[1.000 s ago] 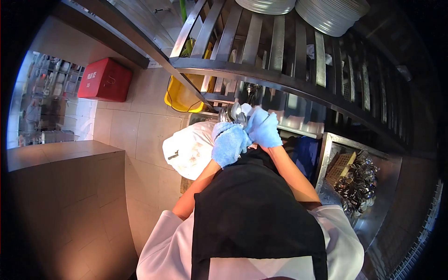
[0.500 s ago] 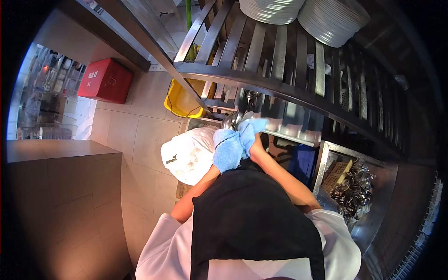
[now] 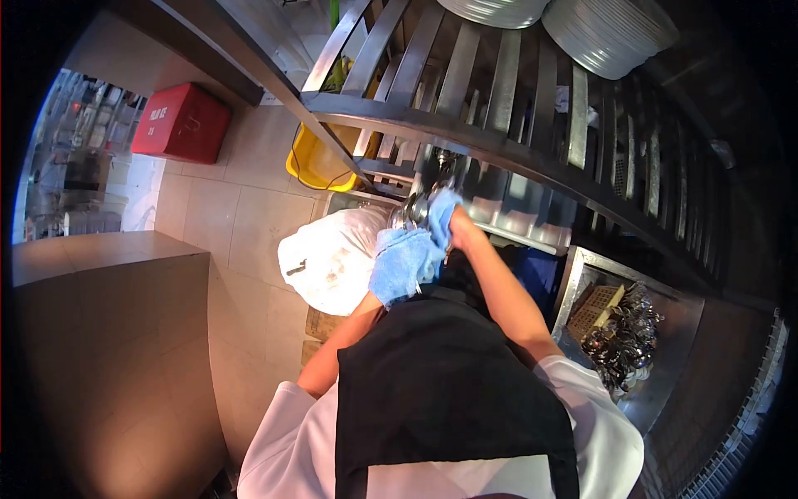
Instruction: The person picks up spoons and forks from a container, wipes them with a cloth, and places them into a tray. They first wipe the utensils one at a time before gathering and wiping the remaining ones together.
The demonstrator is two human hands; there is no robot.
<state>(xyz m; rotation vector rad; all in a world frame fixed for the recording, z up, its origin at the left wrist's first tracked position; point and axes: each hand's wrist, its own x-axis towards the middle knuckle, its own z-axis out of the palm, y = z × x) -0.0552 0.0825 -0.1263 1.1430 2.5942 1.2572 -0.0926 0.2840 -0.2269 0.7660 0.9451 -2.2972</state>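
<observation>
A light-blue cloth (image 3: 406,259) stretches between my two hands in front of the black apron. My left hand is almost wholly hidden under the cloth; only the wrist shows below it. My right hand (image 3: 460,228) is closed on the cloth's raised right end. Shiny metal spoons (image 3: 411,211), with rounded bowls, stick up just beyond the cloth, close to both hands. How their handles are held is hidden by the cloth. A white plastic bag (image 3: 332,259) bulges beside my left hand.
A slatted metal rack (image 3: 449,121) crosses ahead, with stacked white plates (image 3: 611,37) on it. Right, a metal sink (image 3: 573,287) holds a yellow basket (image 3: 596,318) and piled cutlery (image 3: 623,341). A yellow tub (image 3: 320,162) and red box (image 3: 181,125) stand on the left.
My right hand has shifted slightly up and right, and the cloth end in it is more bunched. More of the spoons now shows between the cloth's two parts. The view has shifted slightly.
</observation>
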